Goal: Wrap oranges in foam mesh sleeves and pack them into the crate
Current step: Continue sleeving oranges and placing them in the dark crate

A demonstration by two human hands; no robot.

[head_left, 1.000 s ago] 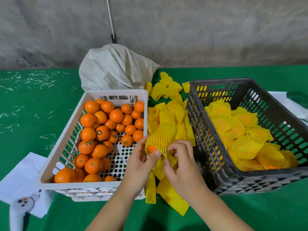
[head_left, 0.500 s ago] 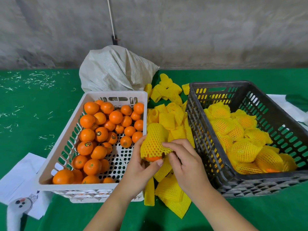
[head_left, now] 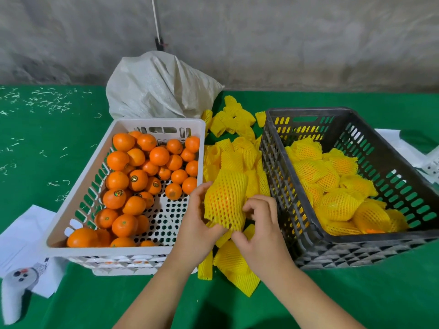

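Between the two crates I hold an orange inside a yellow foam mesh sleeve (head_left: pixel 225 200). My left hand (head_left: pixel 197 224) grips its left side and underside. My right hand (head_left: pixel 261 224) pinches the sleeve's lower right edge with curled fingers. The orange shows only as an orange tint through the mesh. A white crate (head_left: pixel 78 198) on the left holds several bare oranges (head_left: pixel 133 179). The dark grey crate (head_left: pixel 297 210) on the right holds several sleeved oranges (head_left: pixel 332 184).
Loose yellow sleeves (head_left: pixel 235 122) lie heaped between the crates and below my hands. A white woven sack (head_left: pixel 159 86) stands behind the white crate. White paper and a white controller (head_left: pixel 14 295) lie at the lower left on the green table (head_left: pixel 47 143). A concrete wall stands behind.
The sleeve has been pulled down over the orange, so the bare orange end seen before is now covered. Both hands have shifted lower around the sleeved orange.
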